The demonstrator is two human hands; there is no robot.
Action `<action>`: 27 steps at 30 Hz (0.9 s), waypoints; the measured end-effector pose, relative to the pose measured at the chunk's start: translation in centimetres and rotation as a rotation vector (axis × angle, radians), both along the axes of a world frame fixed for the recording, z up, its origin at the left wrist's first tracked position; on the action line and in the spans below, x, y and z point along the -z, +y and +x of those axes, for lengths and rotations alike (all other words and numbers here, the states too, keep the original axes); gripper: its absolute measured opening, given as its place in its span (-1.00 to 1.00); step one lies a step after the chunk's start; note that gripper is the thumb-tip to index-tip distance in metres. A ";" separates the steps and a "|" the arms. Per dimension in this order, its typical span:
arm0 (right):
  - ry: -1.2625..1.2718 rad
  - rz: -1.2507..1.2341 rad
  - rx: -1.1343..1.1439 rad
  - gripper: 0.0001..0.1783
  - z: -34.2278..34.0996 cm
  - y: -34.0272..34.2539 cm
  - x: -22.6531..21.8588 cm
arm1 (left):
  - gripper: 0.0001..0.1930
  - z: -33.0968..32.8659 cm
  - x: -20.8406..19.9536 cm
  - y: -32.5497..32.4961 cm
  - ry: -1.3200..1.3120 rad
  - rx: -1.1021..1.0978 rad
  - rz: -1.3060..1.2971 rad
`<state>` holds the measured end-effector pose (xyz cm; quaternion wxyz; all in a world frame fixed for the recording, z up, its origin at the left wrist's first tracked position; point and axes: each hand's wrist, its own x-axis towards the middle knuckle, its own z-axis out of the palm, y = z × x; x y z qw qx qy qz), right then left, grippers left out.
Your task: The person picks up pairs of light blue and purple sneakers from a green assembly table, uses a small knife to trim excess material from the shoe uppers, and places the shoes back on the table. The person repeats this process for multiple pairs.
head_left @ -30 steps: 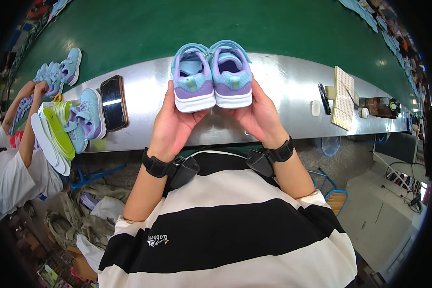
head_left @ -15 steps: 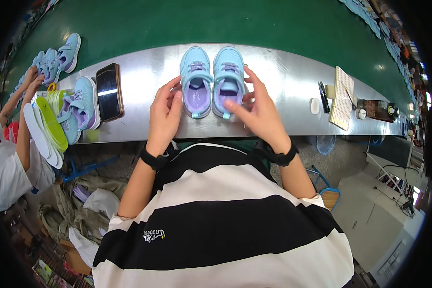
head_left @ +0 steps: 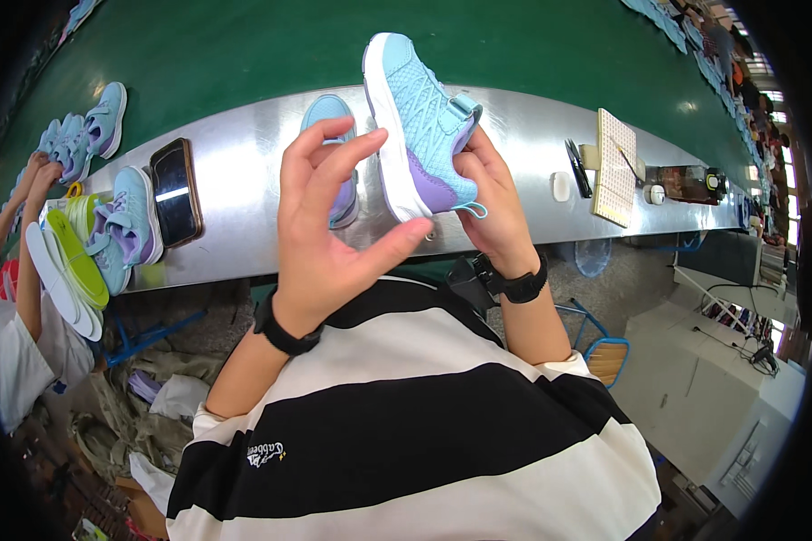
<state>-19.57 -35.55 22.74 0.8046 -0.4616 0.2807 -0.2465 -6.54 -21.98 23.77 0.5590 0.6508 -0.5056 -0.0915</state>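
Observation:
A light blue and purple child's sneaker (head_left: 421, 126) with a white sole is raised above the metal table edge, tilted so that its side shows. My right hand (head_left: 492, 200) grips it at the ankle opening, thumb and fingers partly hidden behind the shoe. Close by on the left, my left hand (head_left: 327, 216) has its fingers spread; the thumb tip comes near the heel of the sole. Behind that hand, the matching sneaker (head_left: 346, 192) stands on the metal, partly covered by my fingers.
To the left lie a phone (head_left: 177, 192), another pair of sneakers (head_left: 128, 216) and white and green insoles (head_left: 74, 261). A co-worker's hands (head_left: 41, 171) handle more shoes. On the right are a white case (head_left: 561, 187), black pens (head_left: 578, 168), a notebook (head_left: 614, 171) and a bottle (head_left: 684, 185).
The right sneaker has been lifted off the metal and turned on its side in my right hand. My left hand has let go of the other sneaker's side and moved across toward the raised one.

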 end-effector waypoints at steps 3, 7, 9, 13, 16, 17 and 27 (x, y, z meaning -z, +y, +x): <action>-0.001 0.031 0.005 -0.52 0.2 0.5 -0.6 | -0.37 -0.6 -0.3 -1.1 -0.018 -0.020 -0.047; 0.024 0.003 0.011 -0.51 0.1 0.8 -0.5 | -0.49 -1.2 0.1 -1.8 0.179 0.009 -0.090; 0.034 -0.016 0.045 -0.52 0.0 0.7 -0.3 | -0.54 -0.8 0.3 -1.7 0.195 0.058 -0.044; 0.129 -0.210 0.042 -0.48 -0.5 -0.1 0.7 | -0.55 0.4 1.5 -0.7 0.320 0.106 0.031; 0.317 -0.461 -0.031 -0.45 -0.7 -0.6 1.7 | -0.54 2.6 2.8 0.6 0.224 -0.032 0.106; 0.456 -0.557 -0.121 -0.44 -0.8 -0.7 1.9 | -0.54 3.3 3.4 1.4 0.150 -0.104 0.173; 0.097 -1.860 -0.555 -0.65 2.6 -3.7 0.9 | -0.66 4.2 9.3 2.9 0.603 -0.158 0.350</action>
